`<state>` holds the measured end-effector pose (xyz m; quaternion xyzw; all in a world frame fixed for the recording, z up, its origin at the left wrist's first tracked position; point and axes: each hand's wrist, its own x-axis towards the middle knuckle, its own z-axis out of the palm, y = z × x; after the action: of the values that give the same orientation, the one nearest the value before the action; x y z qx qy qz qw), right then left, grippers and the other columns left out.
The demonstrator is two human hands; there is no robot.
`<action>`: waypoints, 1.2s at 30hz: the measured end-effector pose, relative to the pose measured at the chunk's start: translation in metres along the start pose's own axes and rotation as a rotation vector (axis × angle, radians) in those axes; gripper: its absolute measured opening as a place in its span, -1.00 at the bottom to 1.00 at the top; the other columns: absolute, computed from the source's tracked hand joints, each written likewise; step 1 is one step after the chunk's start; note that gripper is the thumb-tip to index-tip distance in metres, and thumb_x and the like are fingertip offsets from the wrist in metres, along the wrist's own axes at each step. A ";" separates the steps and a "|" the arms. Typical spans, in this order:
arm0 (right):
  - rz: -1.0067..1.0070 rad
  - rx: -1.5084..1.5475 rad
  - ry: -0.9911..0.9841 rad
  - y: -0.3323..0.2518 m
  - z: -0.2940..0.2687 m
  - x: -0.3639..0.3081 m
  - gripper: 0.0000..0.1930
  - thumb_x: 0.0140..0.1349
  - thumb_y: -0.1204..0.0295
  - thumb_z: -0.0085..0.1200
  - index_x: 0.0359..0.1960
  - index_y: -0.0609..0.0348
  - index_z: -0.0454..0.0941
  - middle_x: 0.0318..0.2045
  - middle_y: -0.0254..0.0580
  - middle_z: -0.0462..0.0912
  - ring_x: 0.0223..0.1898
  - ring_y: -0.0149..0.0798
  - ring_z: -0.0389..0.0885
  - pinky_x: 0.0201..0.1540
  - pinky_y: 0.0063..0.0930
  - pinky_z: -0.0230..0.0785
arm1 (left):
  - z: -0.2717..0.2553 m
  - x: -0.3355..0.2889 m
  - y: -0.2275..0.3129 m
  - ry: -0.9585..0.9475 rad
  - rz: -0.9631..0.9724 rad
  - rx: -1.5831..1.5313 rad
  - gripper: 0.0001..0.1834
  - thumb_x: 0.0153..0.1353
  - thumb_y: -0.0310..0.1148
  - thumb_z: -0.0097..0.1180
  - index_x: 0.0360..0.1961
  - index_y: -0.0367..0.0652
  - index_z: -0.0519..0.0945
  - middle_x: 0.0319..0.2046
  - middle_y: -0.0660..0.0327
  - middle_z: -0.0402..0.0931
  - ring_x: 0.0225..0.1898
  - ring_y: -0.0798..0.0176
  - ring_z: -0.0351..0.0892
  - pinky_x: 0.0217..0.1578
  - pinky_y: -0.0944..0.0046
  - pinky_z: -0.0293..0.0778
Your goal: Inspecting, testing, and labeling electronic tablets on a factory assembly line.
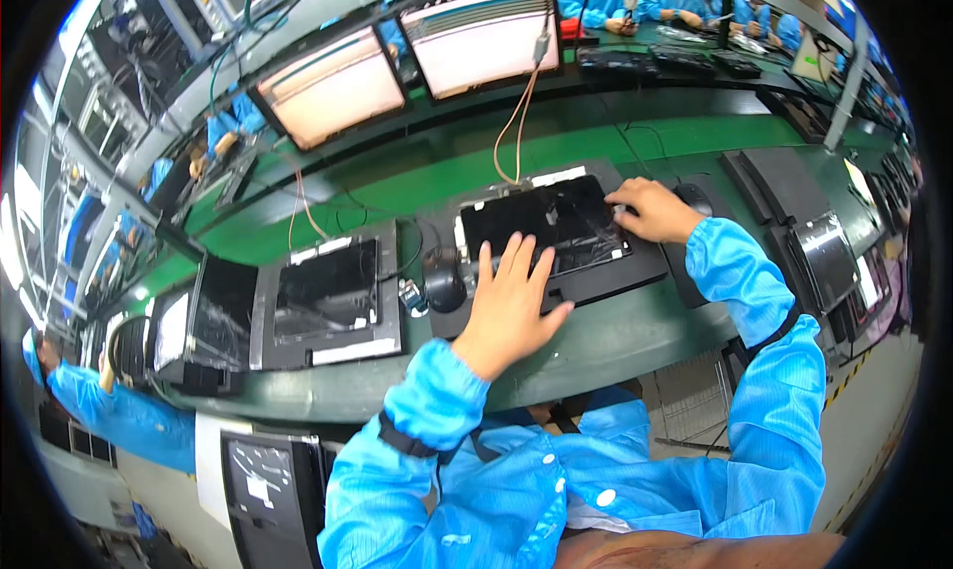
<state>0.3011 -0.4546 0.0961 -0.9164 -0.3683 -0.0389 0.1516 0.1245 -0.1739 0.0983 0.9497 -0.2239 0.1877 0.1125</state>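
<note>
In front of me a dark glossy display panel [546, 217] lies on a black fixture [635, 269], with wrinkled clear film showing on its surface. My left hand [511, 309] is open, fingers spread, its fingertips over the panel's lower left part. I cannot tell whether they press on it. At the panel's right edge my right hand [657, 212] has bent fingers, the fingertips and thumb closed on the edge or its film. A black computer mouse [444, 279] sits left of my left hand. Another mouse [693, 199] is just beyond my right hand.
To the left, a second panel [328, 289] lies on its own fixture. Two lit monitors [481, 43] stand behind, with a cable [516, 132] hanging down. More panels [826, 256] are stacked at right on the green bench [586, 341]. A co-worker [109, 400] is at far left.
</note>
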 end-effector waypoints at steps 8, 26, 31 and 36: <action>-0.319 0.005 0.112 0.029 0.002 0.011 -0.83 0.24 0.41 0.22 -0.24 0.26 0.68 -0.18 0.00 0.64 -0.06 0.09 0.59 0.02 -0.08 0.46 | 0.056 0.034 -0.014 0.031 -0.143 -0.064 -0.05 0.03 0.23 0.37 0.27 -0.27 0.47 0.21 -0.14 0.41 0.32 -0.18 0.32 0.29 -0.35 0.13; -0.295 0.199 0.254 -0.082 0.012 -0.029 -0.55 0.41 0.47 0.13 0.33 0.19 0.47 0.40 -0.03 0.39 0.45 -0.03 0.31 0.49 -0.24 0.07 | -0.231 -0.380 0.019 1.438 -0.935 -0.606 -0.67 0.37 -0.42 0.27 0.10 -0.28 0.57 -0.05 0.17 0.65 -0.14 0.27 0.68 -0.20 0.15 0.63; -0.287 0.313 0.116 -0.121 0.047 -0.030 -0.62 0.38 0.50 0.14 0.22 0.26 0.53 0.35 -0.03 0.44 0.41 -0.01 0.37 0.46 -0.23 0.12 | -0.276 -0.619 0.048 1.607 -1.685 -0.960 -0.63 0.37 -0.38 0.23 0.13 -0.32 0.58 -0.02 0.03 0.68 -0.03 0.03 0.70 0.08 0.03 0.59; -0.320 0.305 0.173 -0.146 0.042 -0.021 -0.64 0.37 0.51 0.16 0.18 0.26 0.56 0.30 -0.01 0.50 0.38 0.00 0.42 0.44 -0.22 0.17 | -0.247 -0.725 0.054 1.347 -1.929 -0.810 -0.67 0.37 -0.43 0.19 0.11 -0.31 0.60 -0.09 0.06 0.70 -0.08 0.07 0.70 0.05 0.08 0.59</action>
<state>0.1838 -0.3563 0.0886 -0.8061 -0.4960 -0.0849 0.3115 -0.5780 0.1299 0.0341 0.3381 0.6254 0.3956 0.5814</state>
